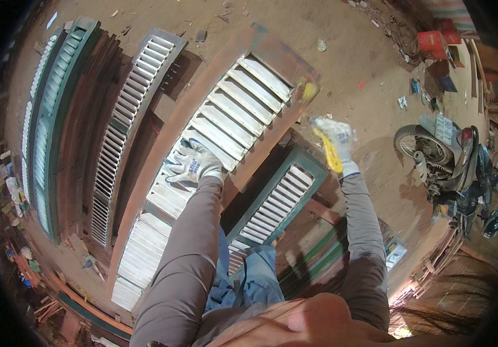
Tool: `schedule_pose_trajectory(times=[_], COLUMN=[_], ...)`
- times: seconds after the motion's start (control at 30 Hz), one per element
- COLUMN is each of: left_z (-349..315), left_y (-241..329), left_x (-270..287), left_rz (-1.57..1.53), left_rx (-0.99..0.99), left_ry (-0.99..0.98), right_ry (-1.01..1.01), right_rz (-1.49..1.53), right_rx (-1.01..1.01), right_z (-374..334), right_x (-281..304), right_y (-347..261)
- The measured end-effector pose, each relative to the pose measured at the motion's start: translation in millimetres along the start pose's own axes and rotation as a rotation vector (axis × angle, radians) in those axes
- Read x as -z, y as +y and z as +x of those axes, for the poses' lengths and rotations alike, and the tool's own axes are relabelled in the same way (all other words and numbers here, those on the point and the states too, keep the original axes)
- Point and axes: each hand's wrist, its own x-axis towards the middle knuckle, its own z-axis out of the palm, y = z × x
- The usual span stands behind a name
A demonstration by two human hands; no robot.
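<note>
A long louvred shutter [168, 130], with a brown frame and white slats, lies slanting in front of me. My left hand [194, 162], in a white and grey work glove, rests on its slats with fingers spread, holding nothing. Off the shutter's far right corner, my right hand [336, 139] is gloved too and closed round a yellow-handled tool [332, 155]. The tool's working end is too small to make out. A yellowish patch [308, 91] shows on the frame's corner near that hand.
A smaller green-framed shutter [312, 168] lies beneath, by my legs. More louvred shutters [136, 87] [58, 110] stand to the left. At right a motorcycle [463, 156] is parked on the dirt floor, with a red box [432, 45] beyond. Wood pieces [46, 309] lie at lower left.
</note>
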Motion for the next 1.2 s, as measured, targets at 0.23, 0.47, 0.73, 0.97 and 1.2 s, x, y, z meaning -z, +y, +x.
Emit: schedule_pose_trajectory(times=[0.23,0.47,0.73,0.97,1.2], left_z=[0,2,3,3,3], left_y=[5,4,0,3,2], left_x=[-2,-3,-8,-5,-2], left_rz=[0.005,0.06,0.067,0.076,0.065], left_rx=[0.039,0.016,0.019,0.009,0.004], left_ry=[-0.024,-0.028,-0.022,-0.002,-0.024], right_ry=[-0.027,-0.112,-0.073,-0.291,-0.239], right_rz=[-0.046,-0.055,-0.212,-0.043,0.193], right_rx=[0.113,0.249,0.339,0.193,0.4], right_z=[78,97,138,91,229], right_x=[-5,28,-30,48,3], right_y=[27,18,16,50,32])
